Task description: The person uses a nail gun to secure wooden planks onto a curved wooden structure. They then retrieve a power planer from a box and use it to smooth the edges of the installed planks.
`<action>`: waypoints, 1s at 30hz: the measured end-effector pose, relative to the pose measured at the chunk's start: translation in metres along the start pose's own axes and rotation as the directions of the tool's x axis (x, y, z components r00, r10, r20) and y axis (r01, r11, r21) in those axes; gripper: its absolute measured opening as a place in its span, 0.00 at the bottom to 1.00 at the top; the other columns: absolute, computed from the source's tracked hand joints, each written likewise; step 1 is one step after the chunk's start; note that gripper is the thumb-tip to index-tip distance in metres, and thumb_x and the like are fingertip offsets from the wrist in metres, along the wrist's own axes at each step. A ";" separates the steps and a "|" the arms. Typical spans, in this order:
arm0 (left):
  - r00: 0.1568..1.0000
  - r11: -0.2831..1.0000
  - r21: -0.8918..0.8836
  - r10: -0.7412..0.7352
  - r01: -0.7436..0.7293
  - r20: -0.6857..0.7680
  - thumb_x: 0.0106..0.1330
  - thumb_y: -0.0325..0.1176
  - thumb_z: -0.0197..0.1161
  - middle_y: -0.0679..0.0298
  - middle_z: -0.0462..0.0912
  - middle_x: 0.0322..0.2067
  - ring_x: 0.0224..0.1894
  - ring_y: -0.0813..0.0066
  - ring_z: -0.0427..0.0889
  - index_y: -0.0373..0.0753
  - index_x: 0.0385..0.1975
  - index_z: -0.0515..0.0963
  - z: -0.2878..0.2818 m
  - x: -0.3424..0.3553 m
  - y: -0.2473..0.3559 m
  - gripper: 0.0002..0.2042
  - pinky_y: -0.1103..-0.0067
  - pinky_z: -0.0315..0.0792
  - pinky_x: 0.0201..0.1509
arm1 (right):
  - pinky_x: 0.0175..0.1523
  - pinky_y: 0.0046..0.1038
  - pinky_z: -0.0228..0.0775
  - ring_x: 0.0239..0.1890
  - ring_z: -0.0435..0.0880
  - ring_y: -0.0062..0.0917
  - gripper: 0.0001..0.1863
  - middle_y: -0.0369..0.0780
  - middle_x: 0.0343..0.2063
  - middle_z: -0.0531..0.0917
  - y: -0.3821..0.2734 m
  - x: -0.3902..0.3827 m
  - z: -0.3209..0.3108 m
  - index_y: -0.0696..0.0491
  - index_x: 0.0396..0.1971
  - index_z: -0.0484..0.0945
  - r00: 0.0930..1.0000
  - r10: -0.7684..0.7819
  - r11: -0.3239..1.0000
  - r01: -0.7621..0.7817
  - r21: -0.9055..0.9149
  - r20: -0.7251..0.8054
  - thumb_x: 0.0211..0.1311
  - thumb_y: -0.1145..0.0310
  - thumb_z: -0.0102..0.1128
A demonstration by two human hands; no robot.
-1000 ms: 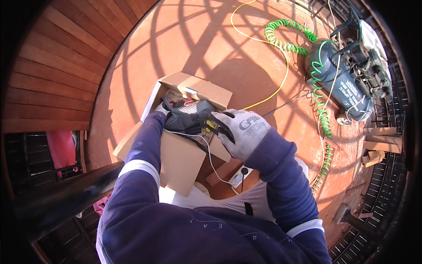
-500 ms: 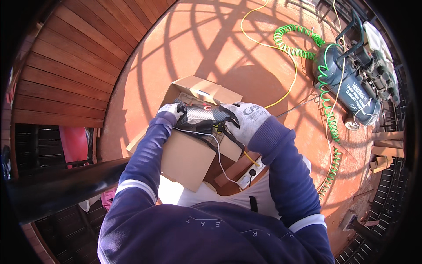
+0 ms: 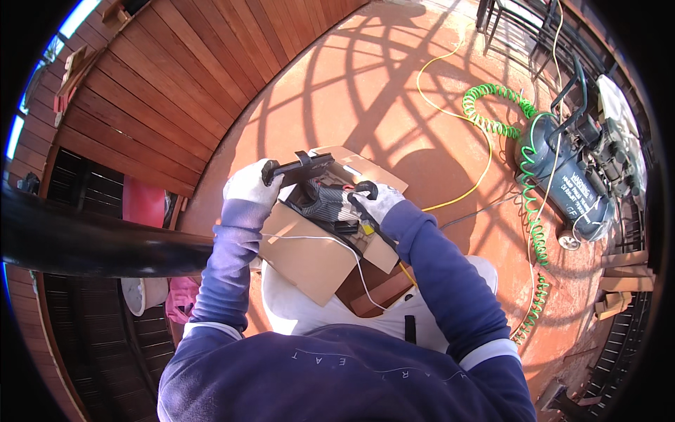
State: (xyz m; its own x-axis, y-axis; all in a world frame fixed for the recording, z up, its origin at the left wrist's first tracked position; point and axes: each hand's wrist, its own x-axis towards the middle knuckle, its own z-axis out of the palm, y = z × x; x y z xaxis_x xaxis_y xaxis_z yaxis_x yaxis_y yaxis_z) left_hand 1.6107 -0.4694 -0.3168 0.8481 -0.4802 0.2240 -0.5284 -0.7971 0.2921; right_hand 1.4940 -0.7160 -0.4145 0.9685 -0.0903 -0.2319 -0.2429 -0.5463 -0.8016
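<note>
My left hand [image 3: 249,183], in a white glove, is closed on a black flat part [image 3: 302,164] lifted over the upper left of an open cardboard box [image 3: 306,266]. My right gloved hand [image 3: 378,199] grips the dark edge of a carbon-patterned item [image 3: 320,200] in the box; whether it joins the black part is unclear. A small yellow piece [image 3: 367,228] shows below my right hand. A white cable [image 3: 349,254] runs from the box down between my white-clad legs, where wooden pieces [image 3: 387,294] lie.
A dark compressor [image 3: 562,183] with a coiled green hose [image 3: 492,91] stands at the right, near a yellow cord [image 3: 464,200] and wooden offcuts [image 3: 622,281]. Curved wood-slat panelling [image 3: 169,84] spans the upper left. A thick black tube [image 3: 105,246] crosses at the left. Metal rails [image 3: 506,35] stand at the back.
My left hand has come up and left out of the box, raising the black part. My right hand has shifted slightly on the item. The view has tilted, so surroundings appear lower and rightward.
</note>
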 end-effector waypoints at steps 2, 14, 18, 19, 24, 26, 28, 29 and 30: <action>0.991 0.956 -0.293 -0.032 -0.008 -0.130 0.61 0.35 0.66 0.59 0.85 0.31 0.33 0.66 0.85 0.39 0.43 0.82 -0.011 -0.018 0.012 0.13 0.74 0.77 0.40 | 0.56 0.40 0.75 0.51 0.81 0.42 0.21 0.48 0.52 0.78 0.018 0.018 0.033 0.48 0.56 0.73 0.999 -0.026 0.809 0.007 0.588 0.024 0.68 0.53 0.56; 0.975 0.912 -0.385 0.062 -0.143 -0.214 0.50 0.27 0.74 0.59 0.82 0.39 0.48 0.53 0.80 0.40 0.44 0.79 0.016 -0.101 0.079 0.20 0.65 0.69 0.59 | 0.57 0.44 0.76 0.52 0.80 0.37 0.41 0.44 0.54 0.75 -0.055 -0.026 0.013 0.36 0.74 0.39 0.983 -0.124 -0.073 0.124 0.990 -0.133 0.70 0.59 0.55; 0.960 0.845 -0.484 0.110 -0.226 -0.256 0.49 0.27 0.73 0.53 0.76 0.51 0.57 0.51 0.74 0.40 0.47 0.77 0.024 -0.100 0.078 0.23 0.64 0.65 0.64 | 0.58 0.45 0.75 0.54 0.80 0.38 0.42 0.45 0.54 0.75 -0.057 -0.029 0.007 0.36 0.74 0.40 0.960 -0.220 -0.150 0.143 0.978 -0.174 0.68 0.62 0.56; 0.982 0.763 -0.627 0.051 -0.157 -0.184 0.50 0.27 0.73 0.50 0.73 0.55 0.59 0.52 0.74 0.38 0.49 0.75 0.031 -0.102 0.076 0.24 0.66 0.68 0.63 | 0.58 0.44 0.76 0.53 0.81 0.38 0.42 0.44 0.52 0.77 -0.058 -0.032 0.006 0.37 0.74 0.41 0.964 -0.209 -0.155 0.132 0.979 -0.163 0.68 0.63 0.56; 0.999 0.525 -0.850 0.048 -0.039 -0.017 0.51 0.27 0.73 0.50 0.72 0.57 0.60 0.54 0.74 0.36 0.51 0.74 0.047 -0.103 0.068 0.25 0.70 0.72 0.60 | 0.57 0.50 0.76 0.54 0.79 0.41 0.34 0.42 0.54 0.76 -0.036 -0.024 0.009 0.39 0.70 0.56 0.963 -0.215 -0.074 0.150 0.986 -0.163 0.64 0.68 0.54; 0.998 0.558 -0.828 0.063 -0.056 -0.025 0.52 0.28 0.72 0.50 0.73 0.57 0.59 0.54 0.75 0.36 0.52 0.73 0.047 -0.103 0.066 0.26 0.70 0.72 0.60 | 0.57 0.51 0.75 0.54 0.79 0.43 0.34 0.44 0.55 0.75 -0.037 -0.024 0.010 0.41 0.70 0.55 0.967 -0.194 -0.035 0.161 0.986 -0.165 0.64 0.69 0.54; 0.998 0.596 -0.802 0.062 -0.045 -0.011 0.52 0.28 0.72 0.50 0.73 0.57 0.59 0.55 0.76 0.36 0.53 0.73 0.045 -0.106 0.066 0.26 0.70 0.72 0.60 | 0.57 0.51 0.75 0.54 0.79 0.43 0.35 0.46 0.56 0.75 -0.039 -0.024 0.009 0.43 0.70 0.54 0.969 -0.176 0.022 0.181 0.983 -0.174 0.64 0.68 0.55; 0.998 0.614 -0.788 0.061 -0.042 -0.005 0.52 0.28 0.72 0.50 0.73 0.56 0.58 0.55 0.76 0.36 0.53 0.73 0.044 -0.107 0.066 0.26 0.70 0.72 0.60 | 0.58 0.50 0.75 0.54 0.79 0.43 0.34 0.46 0.56 0.75 -0.038 -0.023 0.009 0.44 0.70 0.54 0.967 -0.193 0.025 0.175 0.984 -0.167 0.65 0.68 0.55; 0.997 0.639 -0.767 0.074 -0.065 -0.023 0.52 0.26 0.72 0.51 0.74 0.56 0.57 0.58 0.77 0.35 0.54 0.72 0.043 -0.108 0.067 0.26 0.71 0.73 0.59 | 0.58 0.49 0.75 0.54 0.80 0.43 0.34 0.46 0.55 0.75 -0.035 -0.023 0.010 0.45 0.70 0.54 0.965 -0.210 0.028 0.169 0.985 -0.159 0.65 0.67 0.55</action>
State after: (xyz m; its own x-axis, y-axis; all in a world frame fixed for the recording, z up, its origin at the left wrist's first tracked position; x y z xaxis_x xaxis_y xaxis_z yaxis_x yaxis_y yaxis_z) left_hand 1.4851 -0.4868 -0.3618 0.8058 -0.5290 0.2663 -0.4220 -0.1974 0.8849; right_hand 1.4801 -0.6867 -0.3862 0.9940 -0.1047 0.0327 0.1030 0.7899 -0.6046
